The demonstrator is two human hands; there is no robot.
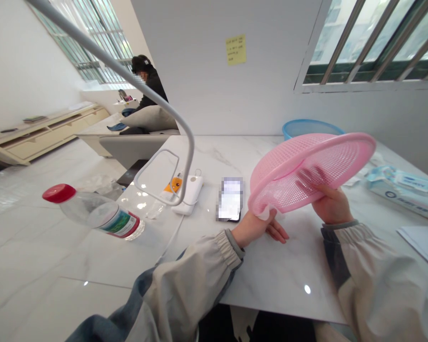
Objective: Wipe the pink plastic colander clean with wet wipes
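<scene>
A pink mesh basket (288, 173), round and tilted on its side, is held above the white table (271, 275). My right hand (331, 204) grips it at the right, thumb at the near rim; the fingers show through the mesh behind. At the basket's lower left rim, my left hand (257, 228) presses a white wipe (266, 212) against the edge. Part of that hand is hidden by the wipe and basket, and some fingers stretch out below. Behind the basket stands a blue basket (312, 126), partly covered.
Left of my hands lie a lit phone (230, 199), a white device (189, 194) with a cable and a lamp's curved arm (185, 133). A red-capped bottle (107, 219) stands at the left. A wipes packet (406, 187) and paper (423, 242) lie right. A person (151, 85) sits far back.
</scene>
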